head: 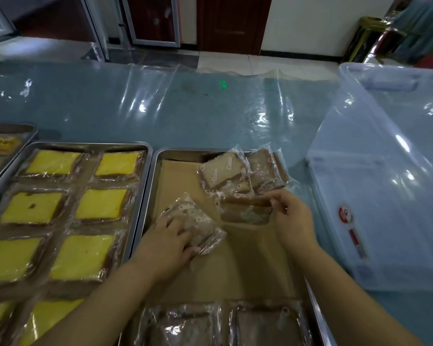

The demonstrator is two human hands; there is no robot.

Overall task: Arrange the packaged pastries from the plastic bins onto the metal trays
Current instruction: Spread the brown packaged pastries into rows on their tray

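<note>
Two trays: centre tray lined with brown paper; left tray full of yellow cake packs.
Left hand: fingers curled over a brown wrapped pastry, mid-left on the paper.
Right hand: fingertips pinch the wrapper of the front pack; grip looks light, view is blurry.
Pile: brown packs heaped in the centre tray's far right corner.
Near edge: two brown packs side by side.
Plastic bin: on the surface, right of the centre tray.
</note>
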